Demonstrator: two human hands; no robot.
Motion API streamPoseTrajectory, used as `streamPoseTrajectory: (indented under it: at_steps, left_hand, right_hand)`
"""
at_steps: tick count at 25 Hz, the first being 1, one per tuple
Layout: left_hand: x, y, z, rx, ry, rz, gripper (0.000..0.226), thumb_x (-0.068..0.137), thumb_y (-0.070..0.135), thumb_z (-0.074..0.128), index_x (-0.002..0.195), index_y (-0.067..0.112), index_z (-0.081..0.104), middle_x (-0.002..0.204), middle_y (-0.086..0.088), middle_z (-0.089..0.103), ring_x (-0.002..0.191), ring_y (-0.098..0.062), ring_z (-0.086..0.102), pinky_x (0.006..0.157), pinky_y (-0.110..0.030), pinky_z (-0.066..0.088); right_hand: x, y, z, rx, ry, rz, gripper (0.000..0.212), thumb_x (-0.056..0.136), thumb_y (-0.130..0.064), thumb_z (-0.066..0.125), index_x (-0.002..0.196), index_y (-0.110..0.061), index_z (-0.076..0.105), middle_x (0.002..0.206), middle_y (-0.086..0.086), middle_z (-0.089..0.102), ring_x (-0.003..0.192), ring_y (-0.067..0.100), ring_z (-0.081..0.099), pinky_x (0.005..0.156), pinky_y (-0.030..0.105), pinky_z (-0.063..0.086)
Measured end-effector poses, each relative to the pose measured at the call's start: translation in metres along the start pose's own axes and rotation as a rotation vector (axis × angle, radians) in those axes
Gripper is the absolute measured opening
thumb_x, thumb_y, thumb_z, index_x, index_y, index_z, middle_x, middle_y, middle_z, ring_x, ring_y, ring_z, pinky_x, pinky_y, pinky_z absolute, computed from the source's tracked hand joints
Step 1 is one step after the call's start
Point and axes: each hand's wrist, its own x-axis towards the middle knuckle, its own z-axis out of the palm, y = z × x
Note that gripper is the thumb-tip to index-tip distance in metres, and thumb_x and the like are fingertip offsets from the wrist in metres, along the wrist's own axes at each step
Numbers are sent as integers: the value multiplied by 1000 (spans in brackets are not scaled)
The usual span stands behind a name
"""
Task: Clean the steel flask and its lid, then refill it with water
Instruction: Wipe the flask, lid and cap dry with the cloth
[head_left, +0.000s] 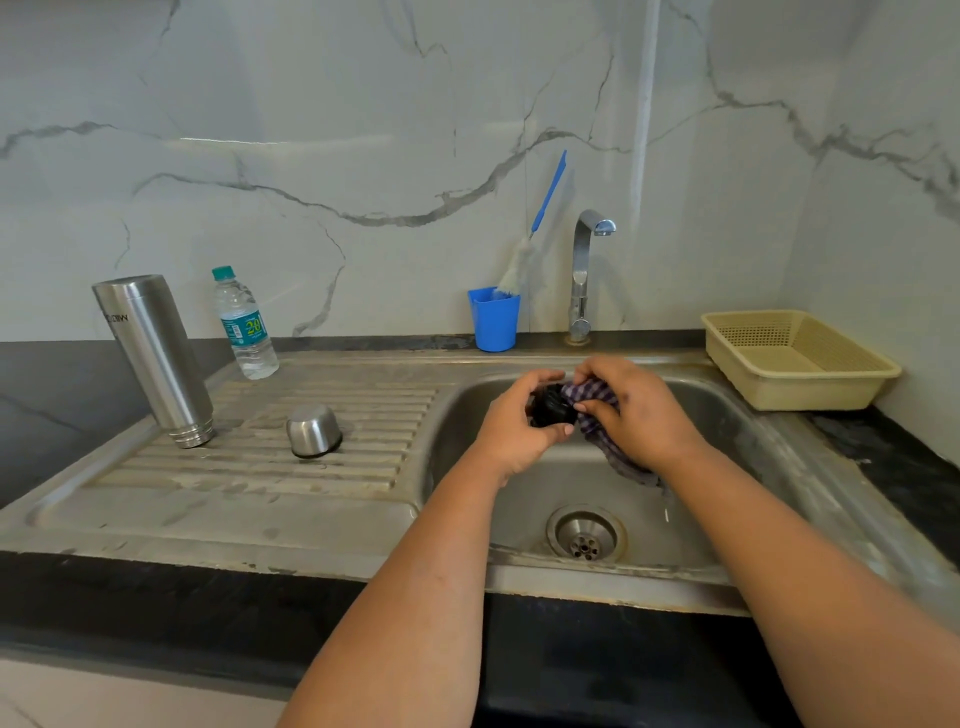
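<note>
Over the sink basin, my left hand grips a small black stopper lid. My right hand holds a purple checked cloth pressed against the lid, and the cloth's tail hangs down toward the drain. The steel flask stands upside down, mouth on the ribbed drainboard at the left. Its steel cup cap sits upside down on the drainboard to the flask's right.
A plastic water bottle stands behind the flask. A blue cup with a bottle brush sits left of the tap, which is not running. A beige plastic basket rests on the counter at the right.
</note>
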Motion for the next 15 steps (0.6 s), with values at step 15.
streamPoseTrajectory:
  at_steps: [15]
  left_hand:
    - [8,-7,-3,127,28,14,57,72,13,84,120,32,61,117,13,60,115,-16,59,104,-43,47]
  right_hand:
    - [-1,-4,2,-99,-8,114,12,84,-5,64,92,-13,68,94,4,59,84,20,56,71,30,47]
